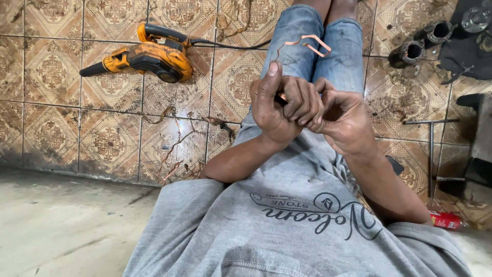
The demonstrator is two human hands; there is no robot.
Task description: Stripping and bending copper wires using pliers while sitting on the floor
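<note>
Both hands are closed together over the lap, gripping a strip of copper wire (307,43) that rises from between them and bends into a flat hooked loop above the knees. The left hand (274,105) is fisted round the wire's lower end with its thumb raised straight up; the right hand (341,115) curls against it, fingers interlocked with the left, though exactly where the wire sits inside that grip is hidden. The risk lies in the springy free end: if either fist slackens while bending, the loop could whip toward the face or legs, and the cut tip could scratch bare skin. A hard twist at one spot could also kink or snap the thin strip. More wire scraps (174,133) litter the tiled floor (51,77) beside the legs, easy to snag or kneel on. An orange blower (148,56) lies well apart to the left, its cord (230,46) trailing toward the knees, which a shifting leg might catch.
</note>
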